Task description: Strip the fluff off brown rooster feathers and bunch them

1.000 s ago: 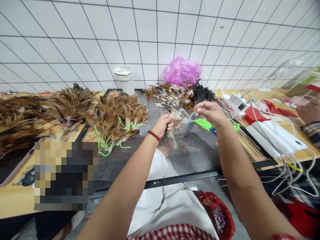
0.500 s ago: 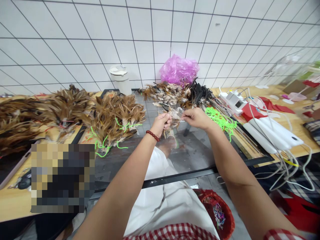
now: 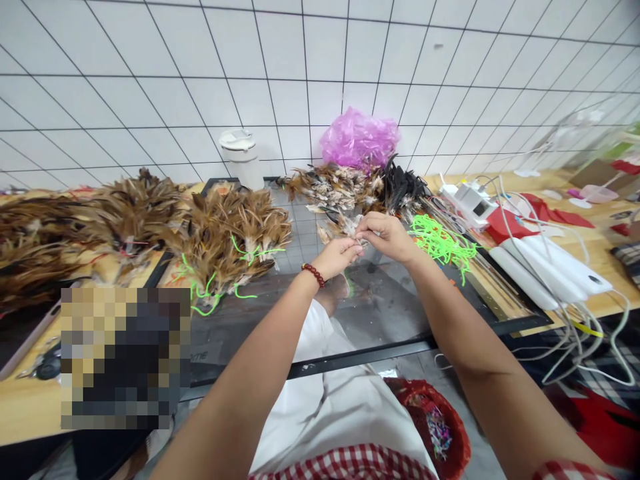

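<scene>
Over the glass tabletop (image 3: 390, 307), my two hands meet at the fingertips. My left hand (image 3: 341, 259), with a dark red bead bracelet (image 3: 313, 273) at its wrist, is closed in a pinch on a feather, mostly hidden by the fingers. My right hand (image 3: 386, 236) comes from the right, its thumb and forefinger pinched on the same spot. Just behind the hands lie loose pale and brown feathers (image 3: 327, 232). Bright green cords (image 3: 443, 245) are heaped to the right of my right hand. Brown feather bunches (image 3: 235, 227), some with green ties, lie to the left.
Further back are mottled feathers (image 3: 335, 187), black feathers (image 3: 403, 187), a pink plastic bag (image 3: 360, 139) and a white lidded cup (image 3: 243, 157). At right sit a power strip (image 3: 470, 201) and white devices (image 3: 550, 270) with cables. A red basket (image 3: 457, 433) stands below the table edge.
My hands were apart and have come together at the fingertips. My left hand moved right and turned, and my right hand shifted slightly left.
</scene>
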A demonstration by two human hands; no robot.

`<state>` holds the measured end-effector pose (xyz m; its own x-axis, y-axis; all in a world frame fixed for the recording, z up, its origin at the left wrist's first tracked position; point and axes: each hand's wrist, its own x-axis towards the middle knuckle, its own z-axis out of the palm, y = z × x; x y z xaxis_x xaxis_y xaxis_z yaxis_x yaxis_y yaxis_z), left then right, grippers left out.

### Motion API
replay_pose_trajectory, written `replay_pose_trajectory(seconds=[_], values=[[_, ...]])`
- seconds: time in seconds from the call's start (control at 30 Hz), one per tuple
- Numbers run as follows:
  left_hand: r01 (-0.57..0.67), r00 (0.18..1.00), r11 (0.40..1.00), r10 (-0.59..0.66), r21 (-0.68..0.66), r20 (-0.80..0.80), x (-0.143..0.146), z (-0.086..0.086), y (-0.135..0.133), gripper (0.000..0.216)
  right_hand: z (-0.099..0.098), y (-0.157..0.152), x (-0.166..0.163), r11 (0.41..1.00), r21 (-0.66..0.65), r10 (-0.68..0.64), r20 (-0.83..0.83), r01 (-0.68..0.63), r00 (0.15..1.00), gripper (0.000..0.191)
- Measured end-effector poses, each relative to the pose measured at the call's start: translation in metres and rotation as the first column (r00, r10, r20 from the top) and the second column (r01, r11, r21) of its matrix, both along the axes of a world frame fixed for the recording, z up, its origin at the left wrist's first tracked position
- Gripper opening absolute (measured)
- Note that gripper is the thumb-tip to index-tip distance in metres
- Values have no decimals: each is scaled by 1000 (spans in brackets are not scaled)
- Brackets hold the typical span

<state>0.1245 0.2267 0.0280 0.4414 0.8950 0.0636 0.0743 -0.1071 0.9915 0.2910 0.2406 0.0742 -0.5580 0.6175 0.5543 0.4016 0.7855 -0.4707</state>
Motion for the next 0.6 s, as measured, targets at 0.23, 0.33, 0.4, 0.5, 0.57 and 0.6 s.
replay_pose_trajectory(seconds=[0.23,0.33,0.4,0.5,0.57,0.6], values=[[282,949,908,-217,-311,226,-2,11,-9,28,-11,9,4,897,-432,41,-142,-99,989,28],[317,913,887,-189,-336,360,-4,13,-8,31,-17,13,7,847,-527,-20,-163,-70,986,30],[254,901,909,-99,-330,422,-4,13,-6,30,-19,14,7,879,-477,-54,-138,-19,989,29],[85,906,941,64,-326,419,-1,11,-1,26,-21,11,4,955,-288,-82,-39,67,996,24],[-58,921,945,175,-322,349,2,8,1,23,-22,8,1,983,-141,-112,59,119,992,20],[-135,926,941,231,-309,299,3,6,2,22,-22,7,0,987,-76,-130,110,139,985,19]])
